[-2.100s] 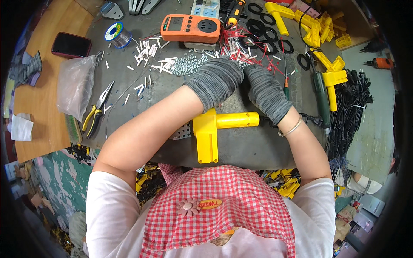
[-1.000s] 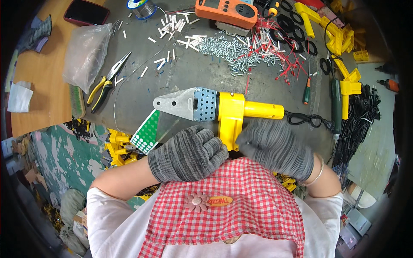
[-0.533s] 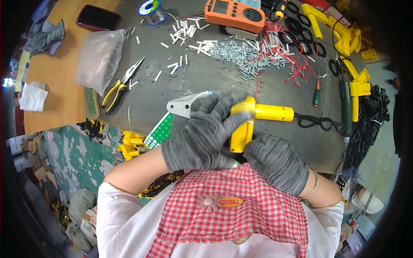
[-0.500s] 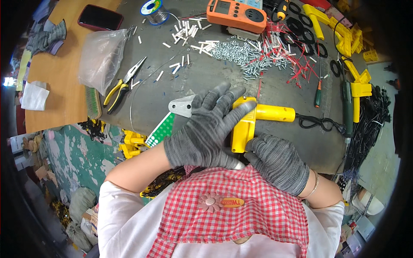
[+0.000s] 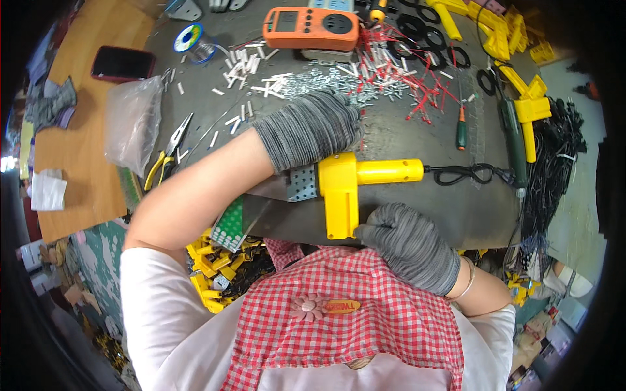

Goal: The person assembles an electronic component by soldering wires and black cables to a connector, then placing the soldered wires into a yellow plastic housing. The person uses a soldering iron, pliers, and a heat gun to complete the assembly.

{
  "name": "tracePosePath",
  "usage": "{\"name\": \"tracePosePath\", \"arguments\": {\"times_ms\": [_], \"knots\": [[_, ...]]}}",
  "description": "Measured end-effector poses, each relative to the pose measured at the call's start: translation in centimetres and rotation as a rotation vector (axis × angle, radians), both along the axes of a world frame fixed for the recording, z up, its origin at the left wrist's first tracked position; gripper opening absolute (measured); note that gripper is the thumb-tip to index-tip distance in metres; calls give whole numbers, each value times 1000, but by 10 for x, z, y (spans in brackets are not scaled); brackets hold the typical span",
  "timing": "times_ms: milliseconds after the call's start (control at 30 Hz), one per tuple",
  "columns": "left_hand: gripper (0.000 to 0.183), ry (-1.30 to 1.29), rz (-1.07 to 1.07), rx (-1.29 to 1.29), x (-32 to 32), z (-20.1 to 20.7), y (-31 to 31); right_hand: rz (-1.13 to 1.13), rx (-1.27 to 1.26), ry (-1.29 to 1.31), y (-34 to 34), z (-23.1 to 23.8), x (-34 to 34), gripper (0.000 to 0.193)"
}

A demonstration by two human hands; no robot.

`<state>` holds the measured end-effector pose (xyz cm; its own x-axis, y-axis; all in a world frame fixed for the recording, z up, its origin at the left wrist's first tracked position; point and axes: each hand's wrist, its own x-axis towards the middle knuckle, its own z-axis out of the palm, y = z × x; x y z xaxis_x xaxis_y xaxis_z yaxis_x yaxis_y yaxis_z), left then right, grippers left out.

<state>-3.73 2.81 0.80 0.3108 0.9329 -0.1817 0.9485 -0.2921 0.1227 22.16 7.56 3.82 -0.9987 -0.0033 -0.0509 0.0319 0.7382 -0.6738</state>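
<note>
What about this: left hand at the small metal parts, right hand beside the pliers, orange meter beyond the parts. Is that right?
No: the head view shows the right hand beside the yellow housing, not the pliers. The rest holds: left hand at the small metal parts, orange meter beyond the parts.

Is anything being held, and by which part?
Can't tell: the grey-gloved left hand hides its fingers near small silver hardware; the matching right hand curls, palm hidden, beside a yellow angled plastic tool.
</note>
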Motion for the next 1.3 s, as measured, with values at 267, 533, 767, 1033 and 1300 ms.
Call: {"name": "tracePosePath", "arguments": {"times_ms": [267, 533, 767, 1033, 1300], "knots": [[14, 54, 24, 122, 11, 10, 28, -508, 241, 419, 43, -35, 10, 16], [22, -677, 146, -97, 57, 2, 37, -212, 337, 401, 66, -50, 10, 14], [33, -861, 247, -314, 55, 5, 32, -177, 346, 490, 69, -54, 11, 12], [59, -158, 168, 56, 82, 12, -4, -312, 112, 335, 93, -34, -13, 22], [47, -134, 573, 237, 37, -6, 40, -505, 651, 124, 155, -43, -91, 30]]}}
